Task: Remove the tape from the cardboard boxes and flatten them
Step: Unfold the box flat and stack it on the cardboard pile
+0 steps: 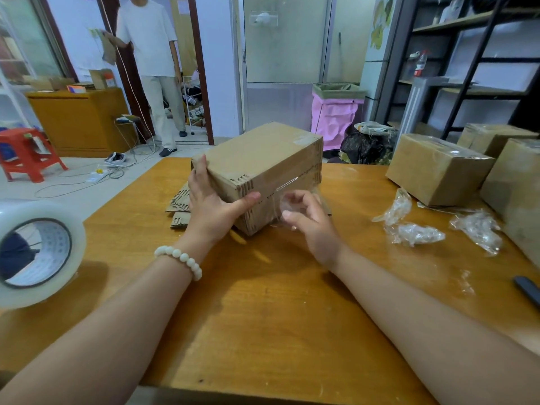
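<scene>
L hand (213, 206) clamps cardboard box (263, 153) at near corner, bracing vs pull; R hand (309, 226) pinches clear tape strip (287, 184), prob peeling front seam; tape wads (415, 232) lie to R

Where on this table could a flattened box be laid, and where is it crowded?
Free: the bare tabletop between the forearms, toward the near edge. Crowded: the right side, with crumpled tape and taped boxes; the tape roll takes the left.
</scene>
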Action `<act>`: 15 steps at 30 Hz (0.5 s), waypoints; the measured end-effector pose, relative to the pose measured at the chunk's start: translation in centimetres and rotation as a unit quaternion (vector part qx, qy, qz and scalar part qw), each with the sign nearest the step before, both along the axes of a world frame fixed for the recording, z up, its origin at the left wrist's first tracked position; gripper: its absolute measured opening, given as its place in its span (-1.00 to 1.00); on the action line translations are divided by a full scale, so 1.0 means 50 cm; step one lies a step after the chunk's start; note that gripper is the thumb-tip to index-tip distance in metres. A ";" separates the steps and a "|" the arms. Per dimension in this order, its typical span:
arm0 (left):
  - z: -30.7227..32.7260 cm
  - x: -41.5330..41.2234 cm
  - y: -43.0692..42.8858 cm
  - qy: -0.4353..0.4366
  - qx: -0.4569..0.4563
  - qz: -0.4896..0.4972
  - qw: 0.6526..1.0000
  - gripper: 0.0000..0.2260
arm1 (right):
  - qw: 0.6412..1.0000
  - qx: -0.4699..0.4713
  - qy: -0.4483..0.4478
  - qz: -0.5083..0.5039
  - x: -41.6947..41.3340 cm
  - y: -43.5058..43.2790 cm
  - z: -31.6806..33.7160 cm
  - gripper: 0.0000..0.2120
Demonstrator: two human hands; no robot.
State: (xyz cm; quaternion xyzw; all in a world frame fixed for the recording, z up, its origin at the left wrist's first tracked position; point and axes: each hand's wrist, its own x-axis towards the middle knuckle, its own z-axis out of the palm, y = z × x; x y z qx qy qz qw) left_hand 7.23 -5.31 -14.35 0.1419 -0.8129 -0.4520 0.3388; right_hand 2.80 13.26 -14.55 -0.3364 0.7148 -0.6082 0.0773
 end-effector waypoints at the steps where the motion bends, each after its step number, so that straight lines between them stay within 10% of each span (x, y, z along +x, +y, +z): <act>1: 0.000 0.000 0.002 0.000 -0.003 0.005 1.000 0.17 | 1.000 -0.014 -0.006 -0.008 0.001 -0.001 0.001 -0.58; 7: -0.003 0.000 0.004 -0.009 -0.012 0.019 1.000 0.15 | 0.987 -0.067 -0.006 -0.149 -0.013 -0.003 0.006 -0.75; 15: -0.003 0.004 0.009 -0.015 -0.021 0.031 0.999 0.17 | 0.951 -0.109 -0.288 -0.005 -0.019 0.010 0.025 -0.87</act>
